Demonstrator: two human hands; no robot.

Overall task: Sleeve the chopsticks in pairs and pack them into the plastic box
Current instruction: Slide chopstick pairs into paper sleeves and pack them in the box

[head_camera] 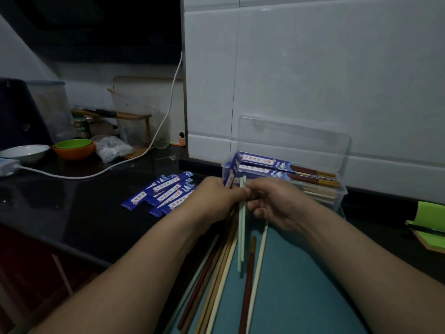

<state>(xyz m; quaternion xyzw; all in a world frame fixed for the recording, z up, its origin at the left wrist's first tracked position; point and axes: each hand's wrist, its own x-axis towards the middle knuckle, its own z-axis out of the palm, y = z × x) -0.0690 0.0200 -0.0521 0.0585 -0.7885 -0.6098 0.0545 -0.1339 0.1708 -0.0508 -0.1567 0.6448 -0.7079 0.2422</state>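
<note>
My left hand (214,198) grips a blue paper sleeve (230,175) that stands up in front of the plastic box. My right hand (274,201) pinches a pair of pale green chopsticks (242,235), whose tips poke up between both hands beside the sleeve. The clear plastic box (342,191), lid raised against the wall, holds two sleeved pairs of dark red chopsticks (289,167) on top of lighter ones. Several loose chopsticks (224,268) in red, tan and cream lie on the teal mat below my hands. Several empty blue sleeves (163,192) lie in a heap to the left.
The dark counter (72,201) carries a white cable (115,165), a white bowl (25,151), stacked green and orange bowls (74,148) and a plastic bag (113,148) at the back left. A white tiled wall (313,68) rises behind the box. A green notepad (431,225) lies at the right edge.
</note>
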